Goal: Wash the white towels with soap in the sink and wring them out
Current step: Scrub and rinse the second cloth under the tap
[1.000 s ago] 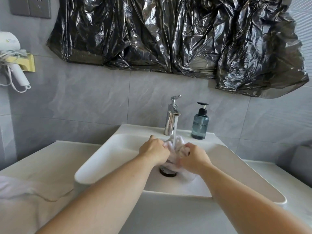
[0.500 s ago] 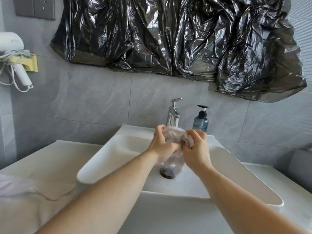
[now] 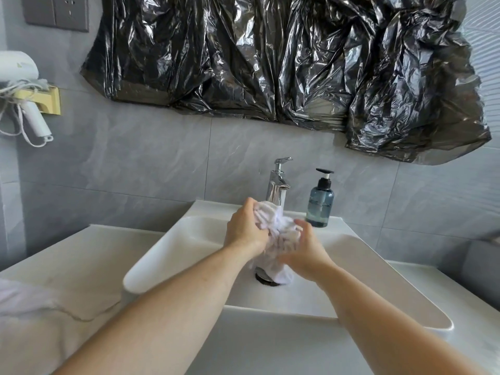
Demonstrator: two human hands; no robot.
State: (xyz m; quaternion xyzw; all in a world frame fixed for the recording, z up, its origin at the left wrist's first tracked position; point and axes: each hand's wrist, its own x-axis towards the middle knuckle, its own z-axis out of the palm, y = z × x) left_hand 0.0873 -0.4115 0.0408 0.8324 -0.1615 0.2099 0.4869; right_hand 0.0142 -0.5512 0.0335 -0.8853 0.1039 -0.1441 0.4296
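The white towel [image 3: 273, 228] was bunched into a wad above the middle of the sink [image 3: 167, 255], just in front of the tap [image 3: 277, 189], its loose tail hanging down to the drain [image 3: 266, 278]. The left hand [image 3: 247, 231] had its grip clamped on the upper part of the wad; the right hand [image 3: 303, 250] cupped the lower part, fingers curled onto the cloth but blurred, so how firmly it held was hard to tell. The risk, as I judged it, was that the hanging tail would sit over the drain and block it, or that a loose right grip would let the wet wad slip into the basin. Wringing that high could also splash onto the tabletop [image 3: 81, 255]. Whether water ran from the tap could not be told. The basin held no standing water that showed. The soap bottle [image 3: 320, 208], at the sink's back edge right of the tap, looked mostly full of bluish liquid. More pale cloth [image 3: 19, 296] lay at the tabletop's left edge, possibly another towel.
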